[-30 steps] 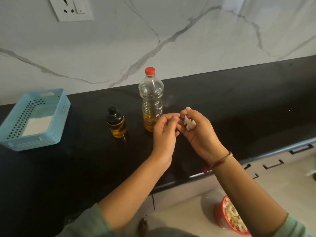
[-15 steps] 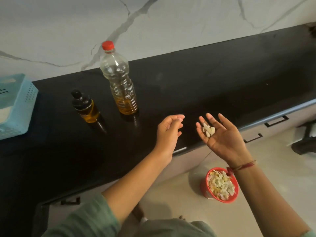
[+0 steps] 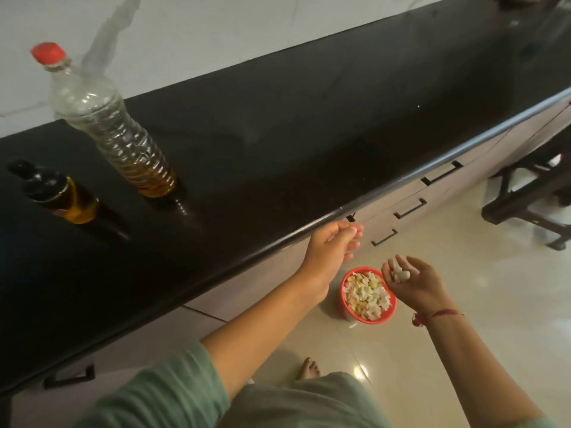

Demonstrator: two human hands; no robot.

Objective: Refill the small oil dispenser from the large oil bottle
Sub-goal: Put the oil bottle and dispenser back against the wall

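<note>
Marble wall (image 3: 216, 26), black counter (image 3: 309, 118) — glossy cream floor (image 3: 479, 288).

White bits (image 3: 400, 274) on the right hand (image 3: 415, 285) are too small to identify; the chair (image 3: 531, 193) is cut off.

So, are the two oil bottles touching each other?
Apart: the head view shows bare black counter between the small dispenser and the large bottle.

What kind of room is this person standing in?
Most likely a home kitchen: a black countertop with drawers beneath, a large oil bottle and small oil dispenser standing on it.
</note>
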